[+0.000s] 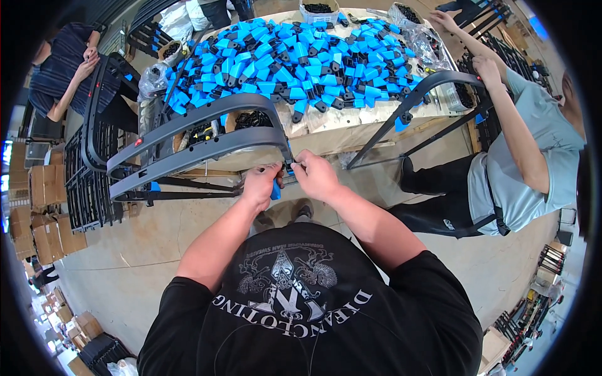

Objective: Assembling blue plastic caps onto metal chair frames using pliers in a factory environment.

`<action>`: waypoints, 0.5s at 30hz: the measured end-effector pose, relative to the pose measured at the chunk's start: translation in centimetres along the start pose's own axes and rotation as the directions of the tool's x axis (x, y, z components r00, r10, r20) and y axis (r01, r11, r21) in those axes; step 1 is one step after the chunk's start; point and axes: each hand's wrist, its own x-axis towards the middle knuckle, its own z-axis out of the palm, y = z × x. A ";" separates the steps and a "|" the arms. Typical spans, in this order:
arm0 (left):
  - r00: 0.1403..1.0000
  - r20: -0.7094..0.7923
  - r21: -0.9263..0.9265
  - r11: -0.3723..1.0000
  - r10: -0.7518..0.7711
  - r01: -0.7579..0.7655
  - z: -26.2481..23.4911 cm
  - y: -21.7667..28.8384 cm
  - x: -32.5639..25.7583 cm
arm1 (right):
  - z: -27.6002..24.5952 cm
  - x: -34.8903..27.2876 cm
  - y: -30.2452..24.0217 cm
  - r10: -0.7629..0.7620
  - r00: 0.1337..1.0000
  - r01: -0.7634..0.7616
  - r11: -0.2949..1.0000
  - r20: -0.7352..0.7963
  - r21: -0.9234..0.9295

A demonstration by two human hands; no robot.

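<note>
Workshop floor [144, 257] is bare concrete, with cardboard boxes [49, 186] stacked at left; ahead, a pale worktable [370, 116] carries a big heap of blue-and-black pieces [295, 62], plus a white tub [318, 10] of small black parts at its far edge. Dark grey curved frame [200, 114], twin-barred, stands at the table's near side, its right end at the person's hands. Left hand [259, 183]: fingers curled closed with little gap, a blue piece [276, 190] gripped and poking out below. Right hand [315, 175]: thumb and fingertips drawn close together at the frame's end, just beside the left; contact hidden, can't tell if it pinches anything. Writing: black T-shirt [226, 348] has an arc of large white capitals under a pale emblem, plus fainter small lettering above. Small red mark [138, 143] on the frame, too small to read. At right, a co-worker in a grey shirt [533, 144], pale logo on dark trousers [433, 210], has a hand near a second frame [433, 81]; another, in a dark striped shirt [69, 69], stands at left, hands together.
</note>
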 end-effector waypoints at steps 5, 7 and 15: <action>0.998 0.005 0.010 0.998 -0.059 0.059 0.0 -0.1 0.6 | -0.2 0.1 -0.5 0.003 0.999 -0.001 0.999 0.038 -0.047; 0.997 0.000 0.015 0.997 -0.074 0.074 0.1 0.0 0.8 | -0.1 0.1 -0.3 0.001 0.999 0.001 0.999 0.048 -0.045; 0.995 -0.040 0.010 0.996 -0.091 0.092 0.7 0.8 0.3 | 0.0 0.0 -0.3 -0.031 0.999 0.033 0.997 0.024 -0.066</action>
